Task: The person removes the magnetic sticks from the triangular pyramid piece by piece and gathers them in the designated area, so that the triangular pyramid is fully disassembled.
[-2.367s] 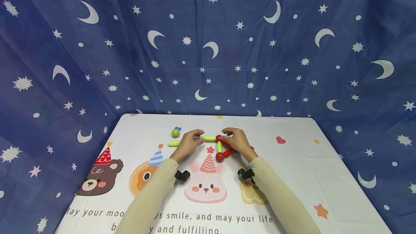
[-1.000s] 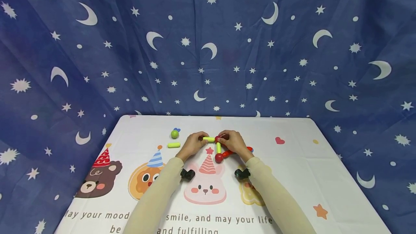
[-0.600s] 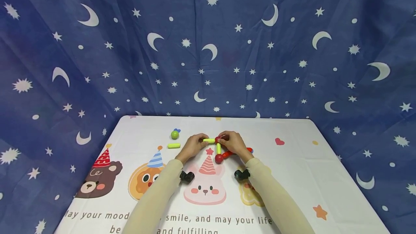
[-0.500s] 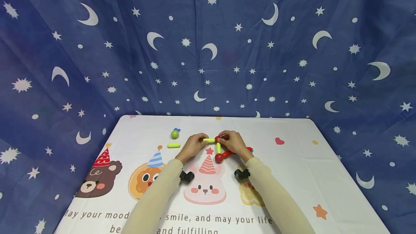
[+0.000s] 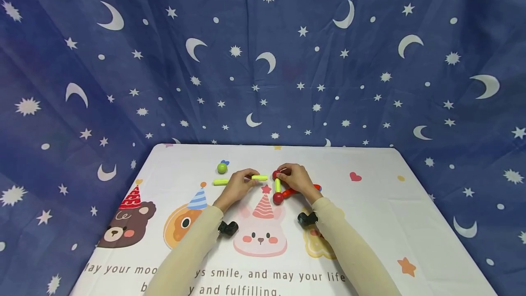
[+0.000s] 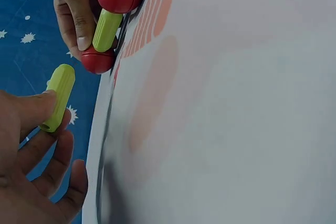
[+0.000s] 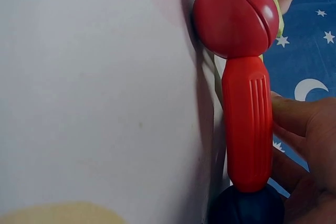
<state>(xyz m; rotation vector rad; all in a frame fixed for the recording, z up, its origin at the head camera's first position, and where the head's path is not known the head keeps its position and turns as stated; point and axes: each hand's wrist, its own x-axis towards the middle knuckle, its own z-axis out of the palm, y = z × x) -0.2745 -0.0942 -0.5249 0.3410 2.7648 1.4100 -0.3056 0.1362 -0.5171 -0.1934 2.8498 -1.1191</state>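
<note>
In the head view my left hand (image 5: 237, 187) pinches a yellow-green stick (image 5: 260, 177) between thumb and fingers. A small gap parts its free end from the far red ball (image 5: 276, 175). My right hand (image 5: 297, 179) holds that ball, thumb against it in the left wrist view. Another yellow-green stick (image 6: 107, 31) joins the far ball to a nearer red ball (image 5: 278, 198). From the nearer ball a red stick (image 7: 247, 124) runs to a dark blue ball (image 7: 247, 205), under and beside my right hand. The right fingers behind the pieces are partly hidden.
Left of my left hand, a loose yellow-green stick (image 5: 220, 182) lies on the white printed tablecloth (image 5: 411, 214), a green ball (image 5: 222, 168) just beyond it. A blue star-and-moon curtain (image 5: 287, 58) hangs behind the table's far edge.
The stick in my left hand met the far red ball before; now it is drawn left, apart from it. My left hand took hold of it between 2.4 and 1.0 s ago.
</note>
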